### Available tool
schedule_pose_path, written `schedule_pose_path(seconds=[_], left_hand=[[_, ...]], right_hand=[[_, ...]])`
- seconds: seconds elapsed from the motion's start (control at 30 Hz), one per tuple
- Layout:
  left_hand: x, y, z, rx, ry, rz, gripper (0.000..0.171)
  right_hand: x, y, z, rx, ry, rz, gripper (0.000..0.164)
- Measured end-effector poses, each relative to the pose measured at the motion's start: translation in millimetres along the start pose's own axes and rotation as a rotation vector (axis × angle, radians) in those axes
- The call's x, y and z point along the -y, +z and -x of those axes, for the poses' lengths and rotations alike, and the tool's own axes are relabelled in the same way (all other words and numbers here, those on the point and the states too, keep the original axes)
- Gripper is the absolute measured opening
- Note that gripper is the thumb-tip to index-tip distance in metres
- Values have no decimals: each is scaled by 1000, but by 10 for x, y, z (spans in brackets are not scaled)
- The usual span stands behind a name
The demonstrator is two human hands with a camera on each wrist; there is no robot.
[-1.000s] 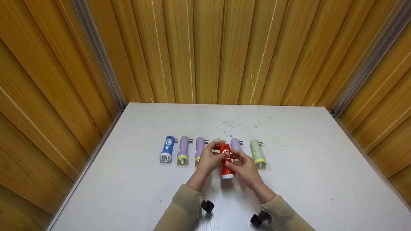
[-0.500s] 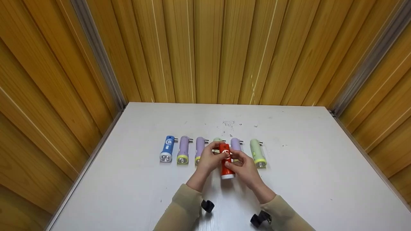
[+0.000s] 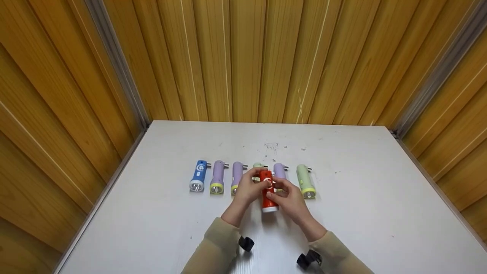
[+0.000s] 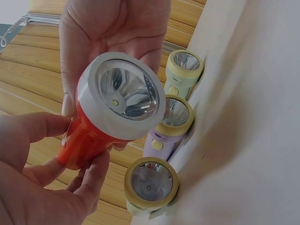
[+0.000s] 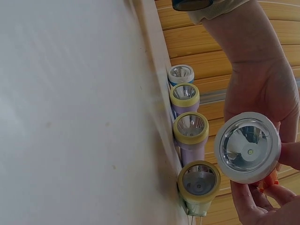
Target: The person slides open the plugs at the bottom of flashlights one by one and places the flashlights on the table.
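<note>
A red flashlight (image 3: pixel 269 203) with a white head rim is held above the white table, its lens end toward the person. My left hand (image 3: pixel 249 189) grips it from the left, the thumb lying across its body. From the right, my right hand (image 3: pixel 293 198) pinches the same body between thumb and fingers. In the left wrist view the flashlight's clear lens (image 4: pixel 127 91) faces the camera. Just behind the hands, a light green flashlight (image 3: pixel 258 165) and a purple flashlight (image 3: pixel 279 170) lie partly hidden.
Left of the hands lie a blue flashlight (image 3: pixel 199 176) and two purple ones with yellow rims, the nearer purple flashlight (image 3: pixel 237 171) partly covered. A green flashlight (image 3: pixel 304 179) lies at the row's right end. Metal plug prongs stick out rightward. Wood-patterned walls (image 3: pixel 243 61) enclose the table (image 3: pixel 373 182).
</note>
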State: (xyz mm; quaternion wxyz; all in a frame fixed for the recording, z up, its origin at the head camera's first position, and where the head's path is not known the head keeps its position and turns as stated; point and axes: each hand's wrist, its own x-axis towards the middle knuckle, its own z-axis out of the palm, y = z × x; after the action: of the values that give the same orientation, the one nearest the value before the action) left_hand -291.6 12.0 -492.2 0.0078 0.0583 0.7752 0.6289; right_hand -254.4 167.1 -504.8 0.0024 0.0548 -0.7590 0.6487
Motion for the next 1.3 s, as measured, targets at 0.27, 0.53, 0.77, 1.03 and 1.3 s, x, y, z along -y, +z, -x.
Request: schedule_pose_path(seconds=[0.27,0.53,0.77,1.03,1.3], left_hand=[[1,-2,10,7,-5,14,44],[-12,-3,2,19,-12,14,43],[-6,2,3,21,15,9,42],[0,-4,4,21,12,6,42],[-7,-4,3,25,-1,8,41]], right_hand=[[-18,7,-5,-1,-3,-8,54],[-24,11,-3,4,-22,-6,53],[-24,18,16,6,-49,4,54],[-24,32,10,1,4,11,53],[-19,32,11,3,3,5,53]])
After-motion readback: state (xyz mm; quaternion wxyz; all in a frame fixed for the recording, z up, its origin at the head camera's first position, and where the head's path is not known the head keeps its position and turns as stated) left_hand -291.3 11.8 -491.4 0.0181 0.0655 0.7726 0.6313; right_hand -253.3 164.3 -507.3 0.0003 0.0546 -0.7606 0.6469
